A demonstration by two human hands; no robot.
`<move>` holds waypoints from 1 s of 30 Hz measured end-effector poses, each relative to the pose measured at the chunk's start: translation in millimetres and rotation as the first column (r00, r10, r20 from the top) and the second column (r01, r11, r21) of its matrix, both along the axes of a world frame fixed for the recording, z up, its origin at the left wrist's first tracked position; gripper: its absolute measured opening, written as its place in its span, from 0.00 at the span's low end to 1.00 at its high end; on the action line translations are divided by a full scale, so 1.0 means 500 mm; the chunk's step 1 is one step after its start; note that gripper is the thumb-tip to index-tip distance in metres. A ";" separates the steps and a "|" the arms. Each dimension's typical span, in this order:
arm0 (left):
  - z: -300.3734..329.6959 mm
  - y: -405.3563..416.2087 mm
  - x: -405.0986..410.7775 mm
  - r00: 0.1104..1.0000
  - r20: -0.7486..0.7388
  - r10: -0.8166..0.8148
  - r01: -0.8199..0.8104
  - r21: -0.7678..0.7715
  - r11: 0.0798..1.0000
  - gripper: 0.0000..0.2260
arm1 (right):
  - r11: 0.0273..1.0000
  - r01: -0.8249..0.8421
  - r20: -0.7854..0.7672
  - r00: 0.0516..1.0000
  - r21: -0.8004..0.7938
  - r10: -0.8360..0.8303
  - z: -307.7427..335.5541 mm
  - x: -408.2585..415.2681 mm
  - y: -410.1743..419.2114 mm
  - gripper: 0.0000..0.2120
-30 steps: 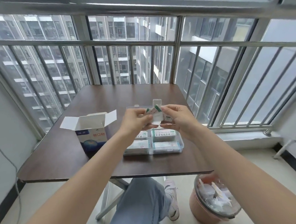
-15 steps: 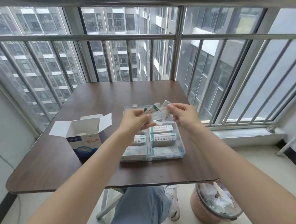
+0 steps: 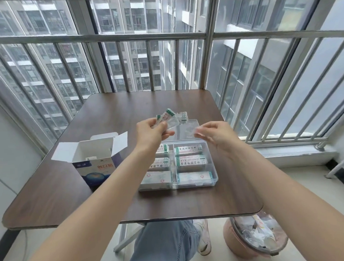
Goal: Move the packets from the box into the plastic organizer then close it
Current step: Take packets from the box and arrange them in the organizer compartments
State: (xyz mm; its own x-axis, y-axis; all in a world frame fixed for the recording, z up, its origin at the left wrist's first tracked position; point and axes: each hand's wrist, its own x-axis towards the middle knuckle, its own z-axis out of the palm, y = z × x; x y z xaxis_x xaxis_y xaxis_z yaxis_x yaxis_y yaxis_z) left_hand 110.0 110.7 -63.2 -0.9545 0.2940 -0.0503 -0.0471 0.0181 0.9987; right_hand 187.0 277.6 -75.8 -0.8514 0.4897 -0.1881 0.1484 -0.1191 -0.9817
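Above the organizer (image 3: pixel 213 180), hands have parted: left fingers (image 3: pixel 163 128) pinch packets (image 3: pixel 167 116), right fingers (image 3: pixel 199 132) clear wrap (image 3: pixel 189 129)

A dark wood-grain counter (image 3: pixel 111 203) stands against a barred window (image 3: pixel 162 37) showing apartment towers. Below its near right corner, a pink waste bin (image 3: pixel 250 244) holds crumpled wrappers.

Both bare forearms reach forward and converge toward the middle. The left hand (image 3: pixel 150 131) is raised, wrist slightly bent, with thumb and fingers curled in a pinch around what it holds. The right hand (image 3: pixel 214 134) is at about the same height, apart from the left, back upward, its fingertips (image 3: pixel 197 133) drawn together in a pinch.
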 end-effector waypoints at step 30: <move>-0.037 0.012 -0.009 0.998 0.066 -0.015 0.019 -0.052 0.998 0.10 | 0.528 -0.263 0.205 0.965 0.808 0.166 -0.050 -0.025 -0.034 0.05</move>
